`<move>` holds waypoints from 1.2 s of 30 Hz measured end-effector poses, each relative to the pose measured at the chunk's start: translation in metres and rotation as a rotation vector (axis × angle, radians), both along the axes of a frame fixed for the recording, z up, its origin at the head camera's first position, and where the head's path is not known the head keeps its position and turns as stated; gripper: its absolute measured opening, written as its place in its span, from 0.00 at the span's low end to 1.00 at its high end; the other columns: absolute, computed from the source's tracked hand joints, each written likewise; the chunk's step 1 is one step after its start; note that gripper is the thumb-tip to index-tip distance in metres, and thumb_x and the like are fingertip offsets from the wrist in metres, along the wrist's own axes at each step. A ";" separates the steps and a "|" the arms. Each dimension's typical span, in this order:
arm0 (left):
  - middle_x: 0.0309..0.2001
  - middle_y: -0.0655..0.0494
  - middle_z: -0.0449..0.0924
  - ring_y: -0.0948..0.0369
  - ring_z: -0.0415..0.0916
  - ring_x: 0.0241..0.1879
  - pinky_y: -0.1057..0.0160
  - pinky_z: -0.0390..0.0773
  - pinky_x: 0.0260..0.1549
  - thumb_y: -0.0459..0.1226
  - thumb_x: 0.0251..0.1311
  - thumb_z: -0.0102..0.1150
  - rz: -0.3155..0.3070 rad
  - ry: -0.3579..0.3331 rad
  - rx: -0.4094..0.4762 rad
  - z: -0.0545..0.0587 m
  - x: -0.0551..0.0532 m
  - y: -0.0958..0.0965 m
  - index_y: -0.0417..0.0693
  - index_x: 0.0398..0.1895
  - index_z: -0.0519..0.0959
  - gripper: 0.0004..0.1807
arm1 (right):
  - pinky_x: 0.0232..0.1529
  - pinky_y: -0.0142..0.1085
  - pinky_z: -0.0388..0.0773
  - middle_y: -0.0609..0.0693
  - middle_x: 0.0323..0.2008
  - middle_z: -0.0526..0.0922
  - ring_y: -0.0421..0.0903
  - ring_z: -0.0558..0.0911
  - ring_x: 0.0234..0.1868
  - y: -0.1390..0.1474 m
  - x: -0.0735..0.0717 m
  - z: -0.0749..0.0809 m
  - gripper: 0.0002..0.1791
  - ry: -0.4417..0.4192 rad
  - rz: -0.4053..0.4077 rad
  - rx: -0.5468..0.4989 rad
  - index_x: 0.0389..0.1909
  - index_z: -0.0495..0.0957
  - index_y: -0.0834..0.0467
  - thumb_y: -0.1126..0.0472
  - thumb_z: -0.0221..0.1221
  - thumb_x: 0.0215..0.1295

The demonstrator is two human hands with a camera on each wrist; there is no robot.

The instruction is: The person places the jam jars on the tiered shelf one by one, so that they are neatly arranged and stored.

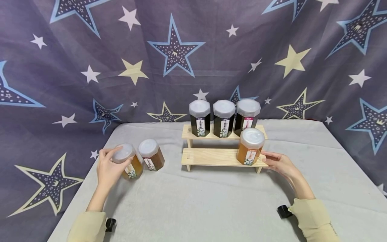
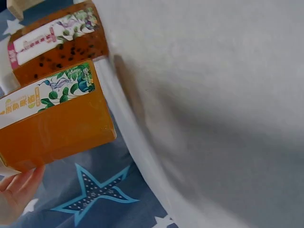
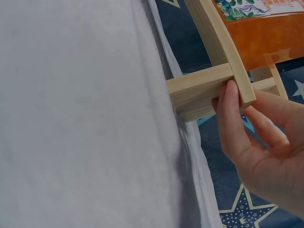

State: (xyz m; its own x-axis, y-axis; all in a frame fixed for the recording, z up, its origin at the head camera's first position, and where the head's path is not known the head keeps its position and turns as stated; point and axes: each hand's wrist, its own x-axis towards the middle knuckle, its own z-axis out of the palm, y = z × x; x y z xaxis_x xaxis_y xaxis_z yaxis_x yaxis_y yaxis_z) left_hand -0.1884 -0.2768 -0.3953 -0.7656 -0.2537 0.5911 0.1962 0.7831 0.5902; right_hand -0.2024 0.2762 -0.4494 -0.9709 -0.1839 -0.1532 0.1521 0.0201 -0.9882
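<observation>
In the head view my left hand (image 1: 109,167) grips an amber jar (image 1: 133,168) by its white lid, thumb and fingers on opposite sides. Close to its right is a second jar (image 1: 152,155), filled with something reddish brown; dark specks show in it in the left wrist view. My right hand (image 1: 282,165) holds the right end of a two-step wooden shelf (image 1: 211,157). The right wrist view shows its fingers (image 3: 231,97) pinching the end of the lower board. On that board, right beside the hand, stands an orange jar (image 1: 250,148) with a white lid.
Three dark jars with white lids, the left (image 1: 200,117), middle (image 1: 223,118) and right (image 1: 247,116), stand in a row on the upper step. A grey cloth covers the table (image 1: 193,205). Behind it hangs a star-patterned curtain (image 1: 193,84).
</observation>
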 end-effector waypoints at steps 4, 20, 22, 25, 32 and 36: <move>0.39 0.43 0.64 0.55 0.63 0.33 0.58 0.60 0.29 0.33 0.31 0.71 0.012 0.008 0.015 0.007 0.008 0.006 0.40 0.41 0.79 0.26 | 0.39 0.30 0.75 0.38 0.37 0.77 0.33 0.78 0.37 -0.001 -0.001 0.001 0.22 -0.003 -0.006 0.025 0.54 0.69 0.64 0.65 0.57 0.57; 0.38 0.47 0.65 0.63 0.62 0.37 0.73 0.61 0.34 0.31 0.29 0.72 -0.015 0.021 0.048 0.024 0.035 0.035 0.38 0.40 0.79 0.26 | 0.39 0.30 0.75 0.39 0.38 0.76 0.32 0.77 0.38 -0.001 0.000 0.001 0.28 -0.009 -0.015 0.064 0.57 0.62 0.72 0.64 0.57 0.57; 0.38 0.47 0.65 0.64 0.63 0.37 0.74 0.62 0.34 0.31 0.28 0.72 -0.034 0.025 0.051 0.026 0.037 0.039 0.38 0.39 0.79 0.26 | 0.40 0.30 0.75 0.39 0.38 0.76 0.32 0.77 0.38 -0.001 0.000 0.001 0.29 -0.009 -0.015 0.064 0.57 0.62 0.72 0.64 0.57 0.57; 0.38 0.46 0.66 0.65 0.63 0.37 0.75 0.63 0.34 0.30 0.27 0.72 -0.071 0.046 0.063 0.029 0.040 0.047 0.37 0.39 0.79 0.26 | 0.40 0.30 0.75 0.41 0.40 0.76 0.32 0.77 0.38 -0.001 0.000 0.001 0.30 -0.007 -0.018 0.075 0.58 0.61 0.73 0.63 0.57 0.57; 0.37 0.48 0.67 0.67 0.64 0.38 0.76 0.64 0.35 0.29 0.27 0.72 -0.128 0.058 0.088 0.034 0.044 0.064 0.37 0.38 0.79 0.25 | 0.40 0.30 0.75 0.43 0.43 0.76 0.32 0.77 0.38 0.000 -0.001 0.001 0.28 -0.010 -0.014 0.079 0.57 0.63 0.69 0.62 0.58 0.57; 0.37 0.47 0.67 0.64 0.65 0.38 0.71 0.64 0.35 0.29 0.26 0.72 -0.162 0.076 0.092 0.036 0.043 0.074 0.37 0.37 0.79 0.25 | 0.39 0.30 0.75 0.39 0.39 0.77 0.33 0.77 0.38 0.000 0.000 0.000 0.22 -0.013 -0.014 0.045 0.53 0.70 0.62 0.63 0.58 0.57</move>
